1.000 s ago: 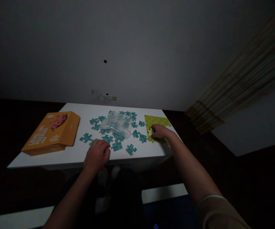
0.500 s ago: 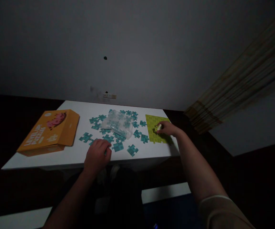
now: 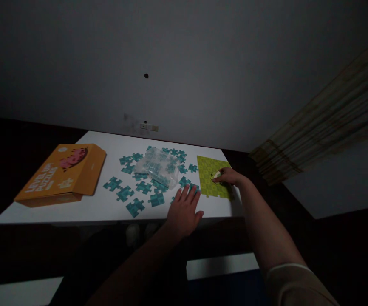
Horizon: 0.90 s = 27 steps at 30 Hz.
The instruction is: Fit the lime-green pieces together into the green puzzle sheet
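My left hand is open, palm down near the table's front edge with fingers apart. Its fingertips reach the teal puzzle pieces and partly cover some of them. On the right lies a joined yellow-green puzzle. My right hand is over its right part, fingers pinched on a pale puzzle piece that sits tilted at the puzzle's surface. Whether that piece is locked in, I cannot tell.
A crumpled clear plastic bag lies on more teal pieces mid-table. An orange puzzle box stands at the left of the white table. Behind is a grey wall with a socket; a curtain hangs at right.
My left hand has moved right from the left-hand teal pieces, and its curled fingers have spread. One more teal piece lies at the front left. My right hand stays over the yellow-green puzzle.
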Motion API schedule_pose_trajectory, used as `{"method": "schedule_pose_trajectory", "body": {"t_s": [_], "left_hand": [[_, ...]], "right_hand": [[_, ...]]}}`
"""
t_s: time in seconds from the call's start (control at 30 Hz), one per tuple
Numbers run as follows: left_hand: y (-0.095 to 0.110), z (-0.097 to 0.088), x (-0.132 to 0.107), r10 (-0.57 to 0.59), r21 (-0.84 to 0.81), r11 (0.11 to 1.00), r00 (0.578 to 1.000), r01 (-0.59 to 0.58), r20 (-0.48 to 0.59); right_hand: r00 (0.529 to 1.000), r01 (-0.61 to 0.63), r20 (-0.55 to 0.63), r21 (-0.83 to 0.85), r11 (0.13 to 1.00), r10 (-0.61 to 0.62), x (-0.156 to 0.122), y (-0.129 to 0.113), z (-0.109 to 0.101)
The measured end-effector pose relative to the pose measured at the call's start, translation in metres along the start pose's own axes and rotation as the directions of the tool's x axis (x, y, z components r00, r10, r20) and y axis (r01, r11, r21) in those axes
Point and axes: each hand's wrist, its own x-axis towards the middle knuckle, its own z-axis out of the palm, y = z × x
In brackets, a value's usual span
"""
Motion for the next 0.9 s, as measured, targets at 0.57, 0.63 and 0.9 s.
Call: {"method": "schedule_pose_trajectory", "body": {"t_s": [0.57,0.63,0.9], "left_hand": [[-0.005,-0.011,0.012,-0.017,0.072,0.997,0.998,0.021,-0.062],[0.013,-0.004,0.027,0.037,-0.05,0.998,0.998,-0.039,-0.049],[0.076,0.04,0.119,-0.299,-0.923,0.35,0.953,0.159,0.051]], "right_hand": [[0.903,0.209,-0.417,0.636,0.743,0.103,-0.037,0.047,0.017],[0.879,0.239,-0.449,0.703,0.67,0.158,-0.046,0.051,0.018],[0.882,0.357,-0.472,0.672,0.649,0.004,-0.085,0.021,0.064]]}}
